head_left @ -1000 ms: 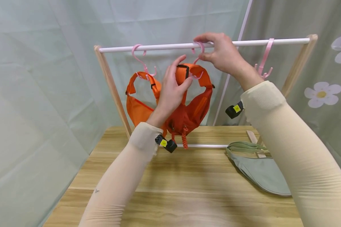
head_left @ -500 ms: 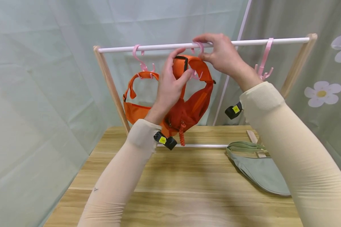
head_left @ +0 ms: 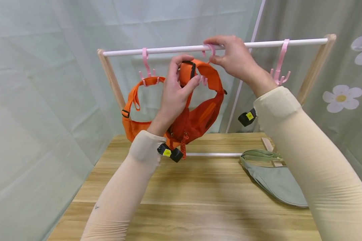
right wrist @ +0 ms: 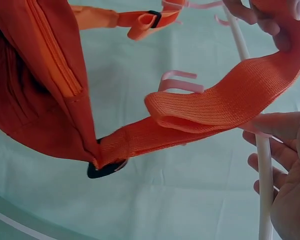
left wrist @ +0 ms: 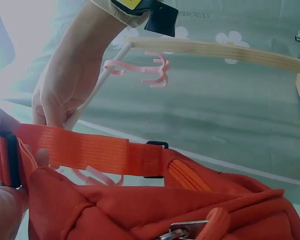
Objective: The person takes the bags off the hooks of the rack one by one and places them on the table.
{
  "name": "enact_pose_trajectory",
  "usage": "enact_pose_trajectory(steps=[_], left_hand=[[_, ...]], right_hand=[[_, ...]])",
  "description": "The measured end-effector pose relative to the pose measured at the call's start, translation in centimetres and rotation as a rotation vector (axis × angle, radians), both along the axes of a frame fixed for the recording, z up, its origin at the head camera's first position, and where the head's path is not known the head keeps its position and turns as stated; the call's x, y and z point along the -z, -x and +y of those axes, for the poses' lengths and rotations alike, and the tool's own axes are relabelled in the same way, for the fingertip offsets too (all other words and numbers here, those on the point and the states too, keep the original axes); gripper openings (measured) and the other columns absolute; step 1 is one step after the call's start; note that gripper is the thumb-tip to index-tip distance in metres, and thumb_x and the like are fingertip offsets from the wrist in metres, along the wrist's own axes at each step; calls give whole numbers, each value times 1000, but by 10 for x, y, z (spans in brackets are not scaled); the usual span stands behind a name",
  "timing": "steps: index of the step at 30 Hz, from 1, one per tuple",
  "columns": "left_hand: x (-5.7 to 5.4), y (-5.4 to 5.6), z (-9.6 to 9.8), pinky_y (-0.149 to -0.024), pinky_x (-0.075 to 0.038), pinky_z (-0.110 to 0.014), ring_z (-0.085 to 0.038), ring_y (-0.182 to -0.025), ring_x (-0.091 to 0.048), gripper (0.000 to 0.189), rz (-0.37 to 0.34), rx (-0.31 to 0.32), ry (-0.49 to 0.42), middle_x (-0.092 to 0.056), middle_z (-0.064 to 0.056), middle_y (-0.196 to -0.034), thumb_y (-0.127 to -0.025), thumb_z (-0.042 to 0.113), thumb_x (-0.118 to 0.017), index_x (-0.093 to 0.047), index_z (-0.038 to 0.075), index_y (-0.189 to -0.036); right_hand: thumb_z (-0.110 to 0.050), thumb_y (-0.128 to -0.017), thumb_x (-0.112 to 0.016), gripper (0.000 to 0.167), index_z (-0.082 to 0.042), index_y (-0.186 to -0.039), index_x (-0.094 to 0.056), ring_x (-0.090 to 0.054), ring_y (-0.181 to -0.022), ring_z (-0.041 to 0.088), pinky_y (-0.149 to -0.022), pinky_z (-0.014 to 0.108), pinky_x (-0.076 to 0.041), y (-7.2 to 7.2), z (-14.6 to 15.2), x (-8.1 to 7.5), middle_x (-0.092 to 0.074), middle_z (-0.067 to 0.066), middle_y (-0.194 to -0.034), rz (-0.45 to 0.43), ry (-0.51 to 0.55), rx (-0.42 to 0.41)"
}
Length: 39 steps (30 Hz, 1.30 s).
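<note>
There are three bags [head_left: 200,118] and three hangers [head_left: 280,60].

You work in a curtained-off space, building type unclear: pale green fabric sheeting [head_left: 45,87] and a grey-green cloth curtain [head_left: 313,20] with printed white flowers [head_left: 347,104] hang around your light-brown wood-grain tabletop [head_left: 214,204].

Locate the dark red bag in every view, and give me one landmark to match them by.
Head: the dark red bag is near the centre, below the white rail.
Left wrist: across the bottom.
Right wrist: upper left.
Shared landmark: the white rail.
</note>
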<state>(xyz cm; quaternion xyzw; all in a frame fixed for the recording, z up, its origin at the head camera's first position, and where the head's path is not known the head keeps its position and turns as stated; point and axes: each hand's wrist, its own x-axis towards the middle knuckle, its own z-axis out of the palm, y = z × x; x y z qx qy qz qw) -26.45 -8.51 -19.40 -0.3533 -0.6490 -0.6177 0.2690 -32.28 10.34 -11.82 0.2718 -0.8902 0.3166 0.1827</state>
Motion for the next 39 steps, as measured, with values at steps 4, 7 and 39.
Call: enact_pose_trajectory(steps=[4,7,39], left_hand=[[0,-2,0,-88,-57,-34,-26,-105,-61,44,13,31,19,-52,-13,-130,-100,-1,-64,-45,-3,-140],[-1,-3,0,-88,-58,-35,-28,-104,-61,44,18,52,30,-51,-13,-131,-100,-2,-63,-45,-3,-140],[3,-8,-3,-87,-58,-37,-31,-96,-61,43,-73,171,110,-54,-16,-120,-99,-5,-62,-46,-3,-140]], right_hand=[[-14,-103,-66,51,-19,-153,-55,-47,-139,19,-121,36,-32,-1,1,0,-56,-1,-152,2,-3,6],[-13,-103,-66,51,-19,-153,-55,-47,-139,18,-121,36,-32,0,1,0,-56,-2,-152,3,-4,12],[22,-88,-50,68,-3,-151,-50,-47,-140,34,-116,54,-38,-32,84,107,-54,16,-150,-3,157,-259]])
